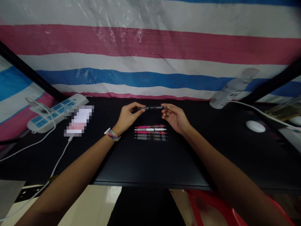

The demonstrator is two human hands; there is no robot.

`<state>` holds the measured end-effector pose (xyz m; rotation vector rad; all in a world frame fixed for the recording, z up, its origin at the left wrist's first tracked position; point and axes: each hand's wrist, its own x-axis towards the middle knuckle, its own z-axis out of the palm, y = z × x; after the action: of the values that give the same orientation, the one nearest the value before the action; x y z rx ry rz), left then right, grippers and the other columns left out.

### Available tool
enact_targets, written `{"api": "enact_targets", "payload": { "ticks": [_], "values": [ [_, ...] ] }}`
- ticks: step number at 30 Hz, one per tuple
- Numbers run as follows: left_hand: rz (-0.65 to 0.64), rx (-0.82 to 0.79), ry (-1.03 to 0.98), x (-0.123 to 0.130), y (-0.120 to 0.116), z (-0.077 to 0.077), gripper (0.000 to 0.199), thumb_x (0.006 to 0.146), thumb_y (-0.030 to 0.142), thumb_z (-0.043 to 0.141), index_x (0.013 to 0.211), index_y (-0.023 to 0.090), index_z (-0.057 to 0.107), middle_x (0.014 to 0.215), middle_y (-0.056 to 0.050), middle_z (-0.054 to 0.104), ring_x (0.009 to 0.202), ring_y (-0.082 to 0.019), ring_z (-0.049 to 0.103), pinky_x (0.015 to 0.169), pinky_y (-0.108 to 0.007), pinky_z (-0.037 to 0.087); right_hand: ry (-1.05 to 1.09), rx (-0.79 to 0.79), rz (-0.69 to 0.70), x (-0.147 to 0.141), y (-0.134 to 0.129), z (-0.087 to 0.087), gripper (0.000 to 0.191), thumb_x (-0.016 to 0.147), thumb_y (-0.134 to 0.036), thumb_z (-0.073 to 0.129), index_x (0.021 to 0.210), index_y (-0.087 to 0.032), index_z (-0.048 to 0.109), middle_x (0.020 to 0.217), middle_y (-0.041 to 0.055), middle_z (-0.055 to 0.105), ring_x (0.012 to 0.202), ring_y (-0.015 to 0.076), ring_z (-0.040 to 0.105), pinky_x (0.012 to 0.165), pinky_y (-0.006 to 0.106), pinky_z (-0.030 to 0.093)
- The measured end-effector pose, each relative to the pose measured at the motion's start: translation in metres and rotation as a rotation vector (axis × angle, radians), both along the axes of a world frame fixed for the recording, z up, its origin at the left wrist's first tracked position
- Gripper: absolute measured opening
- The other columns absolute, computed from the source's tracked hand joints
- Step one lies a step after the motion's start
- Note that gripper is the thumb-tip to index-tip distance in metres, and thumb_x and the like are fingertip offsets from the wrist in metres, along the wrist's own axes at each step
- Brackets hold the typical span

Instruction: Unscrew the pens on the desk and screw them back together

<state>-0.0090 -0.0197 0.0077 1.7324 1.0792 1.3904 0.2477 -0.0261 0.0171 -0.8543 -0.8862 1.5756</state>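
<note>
Both of my hands hold one dark pen (152,108) level above the black table (145,163). My left hand (129,116) pinches its left end, and a coloured band sits on that wrist. My right hand (174,117) grips the pen's right end. Just below the hands, a row of several pens (150,132) lies side by side on the table, pink, white, red and dark ones.
A white and blue power strip (55,110) with cables lies at the left, beside a blurred-out flat object (78,121). A plastic bottle (231,89) lies at the back right, near a white mouse (255,126). A striped tarp hangs behind. A red chair (211,207) shows below the table edge.
</note>
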Motion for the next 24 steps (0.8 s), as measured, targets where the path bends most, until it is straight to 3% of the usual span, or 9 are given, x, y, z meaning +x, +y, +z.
{"api": "enact_targets", "payload": {
  "ticks": [3,6,11,19,24],
  "values": [
    [-0.004,0.015,-0.027,0.0004,0.0001,0.0008,0.021,0.09,0.034,0.089,0.107,0.022,0.088,0.113,-0.009,0.088,0.104,-0.024,0.082,0.099,-0.041,0.064,0.208,-0.146,0.087,-0.0008,-0.0022,0.0059,0.029,0.094,-0.029,0.066,0.113,-0.016,0.083,0.09,0.0091,0.078,0.075,0.0177,0.067,0.07,0.03,0.063],
    [-0.008,0.028,-0.037,0.0003,0.0001,0.0017,0.02,0.09,0.034,0.09,0.107,0.022,0.088,0.113,-0.009,0.088,0.105,-0.024,0.082,0.1,-0.042,0.065,0.317,-0.213,0.093,-0.0016,-0.0027,0.007,0.029,0.093,-0.022,0.063,0.115,-0.016,0.08,0.092,0.0092,0.078,0.075,0.017,0.068,0.069,0.028,0.064],
    [-0.029,0.0,-0.052,0.002,-0.0017,0.0038,0.022,0.088,0.034,0.092,0.106,0.021,0.089,0.112,-0.009,0.089,0.106,-0.025,0.083,0.1,-0.041,0.065,0.336,-0.233,0.063,-0.0028,-0.0005,0.0023,0.022,0.091,-0.012,0.064,0.107,-0.018,0.078,0.083,0.0048,0.072,0.066,0.0127,0.062,0.067,0.022,0.062],
    [-0.029,-0.031,-0.066,0.0028,-0.0024,0.0049,0.026,0.087,0.036,0.092,0.108,0.021,0.089,0.113,-0.01,0.089,0.105,-0.025,0.082,0.099,-0.04,0.064,0.363,-0.221,0.111,-0.0036,-0.0038,0.0044,0.031,0.1,-0.023,0.059,0.122,-0.017,0.079,0.09,0.0062,0.076,0.074,0.0144,0.068,0.071,0.024,0.066],
    [-0.034,-0.039,-0.083,0.0026,-0.0024,0.0052,0.026,0.086,0.036,0.094,0.106,0.021,0.09,0.111,-0.01,0.089,0.105,-0.025,0.083,0.1,-0.042,0.065,0.336,-0.177,0.13,-0.0038,-0.0031,0.0021,0.022,0.101,-0.018,0.064,0.117,-0.018,0.079,0.094,0.0051,0.079,0.077,0.0117,0.071,0.078,0.019,0.067]
  ]
}}
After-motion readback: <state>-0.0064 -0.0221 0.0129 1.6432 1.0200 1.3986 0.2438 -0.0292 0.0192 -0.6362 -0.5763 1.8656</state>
